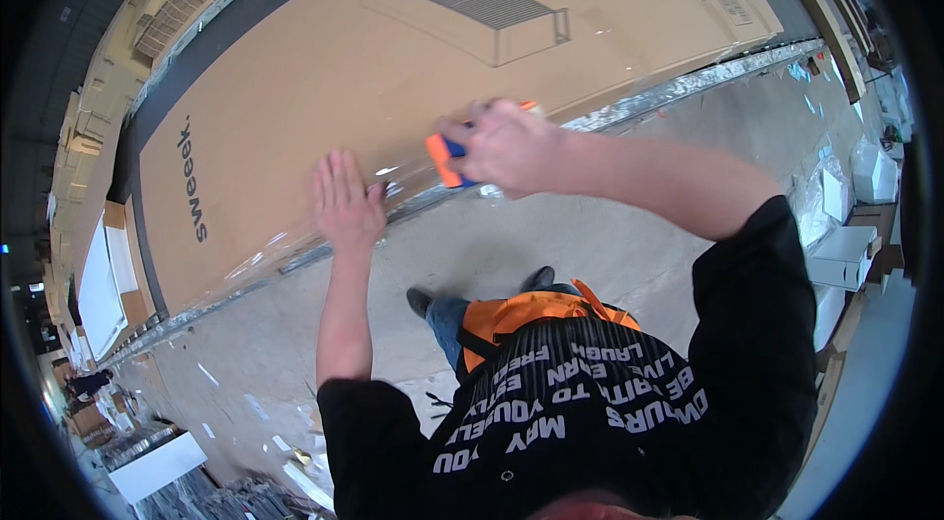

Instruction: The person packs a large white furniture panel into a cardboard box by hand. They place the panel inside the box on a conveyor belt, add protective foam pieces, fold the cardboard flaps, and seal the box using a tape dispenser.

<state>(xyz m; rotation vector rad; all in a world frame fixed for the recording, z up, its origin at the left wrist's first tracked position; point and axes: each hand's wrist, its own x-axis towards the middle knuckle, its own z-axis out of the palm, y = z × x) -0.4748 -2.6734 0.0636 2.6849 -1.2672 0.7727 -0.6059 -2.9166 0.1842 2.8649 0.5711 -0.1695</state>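
Note:
A long, flat cardboard box (295, 87) lies before me, with a line drawing and dark lettering printed on its top. Clear packing tape (270, 250) runs along its near edge. My left hand (347, 201) rests flat on the box by that edge, fingers stretched out. To its right, my right hand (506, 146) is wrapped round an orange and blue tape dispenser (447, 161), held at the box's near edge. The hand is slightly blurred and covers much of the dispenser. Shiny tape shows between the two hands.
The box lies on a dark surface with a metallic near edge (688, 85). Stacked cartons (187, 4) stand at the far left. Scraps litter the concrete floor (236, 373). White boxes (843, 258) and plastic wrap are at the right. A white panel (157, 466) lies at the lower left.

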